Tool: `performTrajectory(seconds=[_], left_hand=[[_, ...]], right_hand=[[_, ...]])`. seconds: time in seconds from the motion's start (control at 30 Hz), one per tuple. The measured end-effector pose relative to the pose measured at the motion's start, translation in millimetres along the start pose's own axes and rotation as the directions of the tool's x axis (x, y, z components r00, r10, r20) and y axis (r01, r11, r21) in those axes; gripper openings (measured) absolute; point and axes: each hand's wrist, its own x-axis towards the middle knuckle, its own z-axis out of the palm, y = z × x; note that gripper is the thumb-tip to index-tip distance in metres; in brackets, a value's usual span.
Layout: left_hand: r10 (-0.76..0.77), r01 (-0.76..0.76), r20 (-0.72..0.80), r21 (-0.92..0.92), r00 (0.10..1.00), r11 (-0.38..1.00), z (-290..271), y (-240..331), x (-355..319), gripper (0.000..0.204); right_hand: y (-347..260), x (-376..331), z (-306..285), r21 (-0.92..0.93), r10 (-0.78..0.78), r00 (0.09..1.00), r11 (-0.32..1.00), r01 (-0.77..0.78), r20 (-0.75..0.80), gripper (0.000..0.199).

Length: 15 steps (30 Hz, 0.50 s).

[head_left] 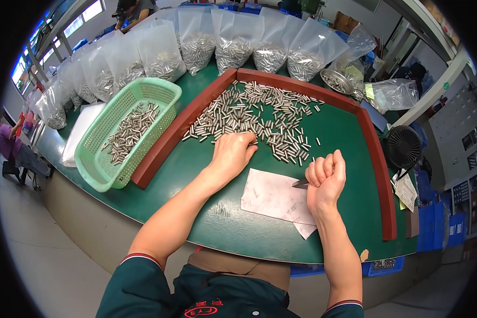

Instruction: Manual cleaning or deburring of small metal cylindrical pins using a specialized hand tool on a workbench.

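So the left hand (233,151) is lying palm down on the green table (238,222), fingers curled over the near edge of the heap of small metal pins (259,116), touching a few of them; can't tell if it's actually got any pinched underneath. The pins are spread out across the middle of the table, inside the red-brown wooden border (379,159) that runs along the far and right sides, with another arm of it slanting down on the left. The right hand (325,177) is closed into a loose fist just right of the pile, resting over the right edge of a white paper sheet (270,196), and there's a small dark blade-like tip (300,184) poking out of the fist toward the left; looks like it's clamped on that tool, though most of it is hidden. Left of the border sits a light green plastic basket (98,169) with more pins lying in it. Along the far edge of the table there's a row of clear plastic bags (236,37) full of the same pins, and a small metal bowl (336,80) near the far right corner. A black fan (403,147) stands past the right edge.
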Motion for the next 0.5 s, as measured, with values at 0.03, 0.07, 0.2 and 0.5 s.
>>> performTrajectory(seconds=[0.03,0.07,0.2,0.5], left_hand=[[0.020,-0.021,0.025,0.042,0.999,0.999,2.1,-0.4,0.1,0.010],[0.040,-0.044,0.051,0.085,0.998,0.995,3.4,-1.2,0.7,0.009],[0.063,-0.072,0.071,0.126,0.995,0.989,7.0,0.0,3.3,0.010],[0.044,-0.055,0.071,0.162,0.996,0.985,3.1,2.8,2.7,0.010]], right_hand=[[-0.4,-0.1,-0.5,0.001,-0.001,1.000,1.000,0.001,0.001,0.044],[0.1,0.1,-0.7,0.002,-0.003,1.000,1.000,0.003,-0.001,0.044],[1.5,1.2,-2.8,-0.006,-0.004,1.000,1.000,0.004,-0.004,0.044],[1.3,0.9,-2.2,0.001,-0.007,1.000,1.000,0.007,-0.010,0.044]])
